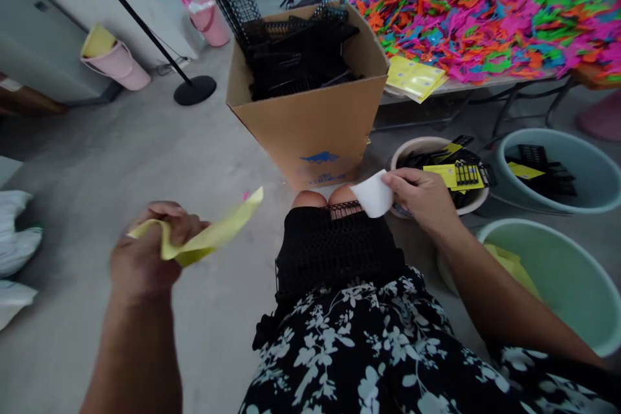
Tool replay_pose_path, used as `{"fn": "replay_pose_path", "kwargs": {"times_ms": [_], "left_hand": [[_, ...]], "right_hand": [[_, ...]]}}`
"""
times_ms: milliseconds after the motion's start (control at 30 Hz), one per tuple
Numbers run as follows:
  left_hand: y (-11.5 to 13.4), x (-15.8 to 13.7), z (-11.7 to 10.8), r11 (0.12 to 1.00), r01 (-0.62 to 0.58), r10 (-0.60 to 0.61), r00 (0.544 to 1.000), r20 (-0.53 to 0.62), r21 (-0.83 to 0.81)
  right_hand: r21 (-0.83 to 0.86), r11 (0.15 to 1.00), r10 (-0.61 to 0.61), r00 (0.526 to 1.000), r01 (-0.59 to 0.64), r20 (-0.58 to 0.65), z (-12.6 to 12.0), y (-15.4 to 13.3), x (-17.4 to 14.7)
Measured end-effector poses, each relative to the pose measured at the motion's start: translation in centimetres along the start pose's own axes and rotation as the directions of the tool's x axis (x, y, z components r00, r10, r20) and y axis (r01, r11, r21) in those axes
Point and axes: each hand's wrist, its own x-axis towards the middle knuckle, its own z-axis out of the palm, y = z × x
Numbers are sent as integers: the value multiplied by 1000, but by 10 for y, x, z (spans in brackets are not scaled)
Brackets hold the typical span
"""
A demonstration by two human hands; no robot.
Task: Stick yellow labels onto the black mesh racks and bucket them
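Observation:
My left hand point(148, 252), somewhat blurred, is closed around a creased yellow sheet point(220, 229) that sticks out to the right over the floor. Between the thumb and fingers of my right hand point(424, 200) is a small curled white slip of paper point(374, 195). Beneath that slip, black plastic lattice pieces point(339, 239) lie across my lap; dark clothing makes their exact outline hard to read. Just beyond my knees stands a tall cardboard box point(315, 116) filled with black plastic lattice parts point(301, 52).
Right of the box are a pale bucket point(402, 145) with black parts and yellow cards, a blue tub point(577, 136) and a green tub point(582, 284). A table behind bears a heap of bright plastic pieces point(475, 13). A black stand base point(194, 89) is left.

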Motion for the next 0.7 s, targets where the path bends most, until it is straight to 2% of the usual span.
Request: {"fn": "replay_pose_path", "kwargs": {"times_ms": [67,100,167,200,267,333,400,467,600,700], "left_hand": [[16,5,-28,986,124,-142,975,173,113],[21,7,-36,962,198,-242,937,251,190],[25,12,-37,870,293,-444,813,376,396],[23,14,-31,804,297,-539,731,419,516],[14,20,-7,654,201,-677,585,446,729],[1,26,22,531,40,-740,508,441,846],[-14,32,50,476,-88,-753,473,457,875],[-30,39,72,489,-163,-726,468,504,857],[-61,53,101,561,-228,-624,515,588,796],[-81,58,116,530,-280,-584,564,584,801]], "right_hand": [[-231,955,-179,983,184,43,-9,2,-5],[-306,912,-255,962,272,95,-11,3,-7],[-376,828,-367,909,415,196,-10,7,-12],[-382,798,-401,884,466,240,-6,9,-15],[-357,773,-439,849,524,296,5,16,-21],[-319,780,-451,837,538,309,19,23,-27],[-292,798,-448,843,527,298,31,31,-31],[-278,818,-438,858,504,267,40,37,-34],[-260,854,-400,888,451,226,48,45,-37],[-257,866,-375,897,429,234,49,49,-37]]}}
